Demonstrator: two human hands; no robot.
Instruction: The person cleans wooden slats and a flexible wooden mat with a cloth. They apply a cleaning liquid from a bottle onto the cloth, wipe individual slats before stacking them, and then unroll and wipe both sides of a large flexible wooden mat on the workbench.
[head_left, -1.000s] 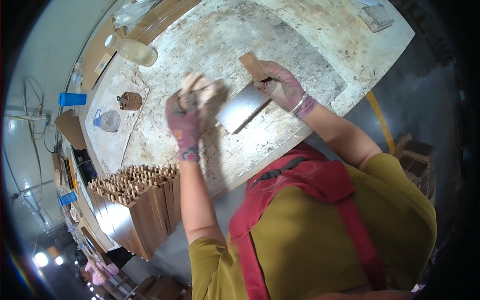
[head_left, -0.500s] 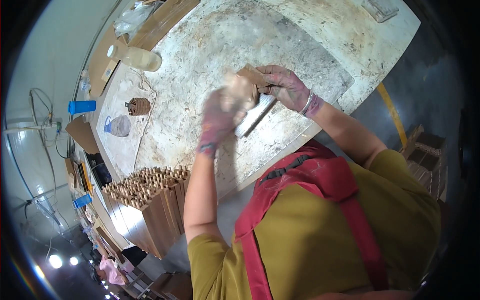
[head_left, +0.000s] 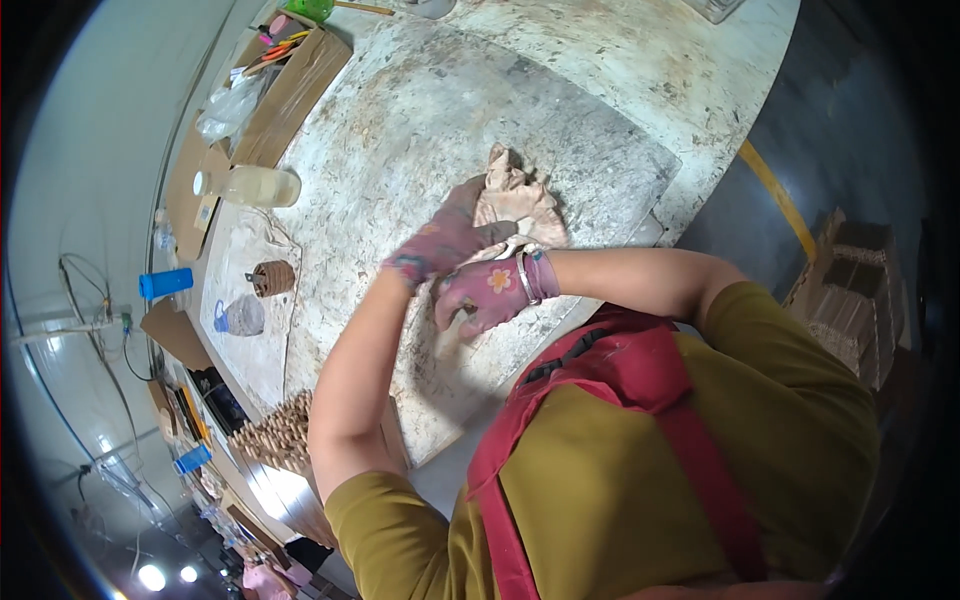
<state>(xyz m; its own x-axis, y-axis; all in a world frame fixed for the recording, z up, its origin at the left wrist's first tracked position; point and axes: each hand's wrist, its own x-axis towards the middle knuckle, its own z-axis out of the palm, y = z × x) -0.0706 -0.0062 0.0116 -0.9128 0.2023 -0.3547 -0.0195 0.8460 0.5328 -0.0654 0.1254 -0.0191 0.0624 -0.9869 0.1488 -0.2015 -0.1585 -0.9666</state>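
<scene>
Person wears a mustard-olive short-sleeved top, sleeves ending above the elbow, forearms bare. Over it a red apron: broad straps run over the shoulder and across the back, with a dark strip near the upper strap. Left hand (head_left: 445,240) in a pink-purple patterned glove with darker blotches. Right hand (head_left: 487,293) in a matching pink glove bearing a pale flower print. A thin light-coloured bangle sits at the right wrist, at the glove's purple cuff.

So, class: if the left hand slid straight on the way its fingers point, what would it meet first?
The left hand points at the crumpled beige cloth on the worktable; its fingertips seem to touch it already, though depth is unclear.
</scene>
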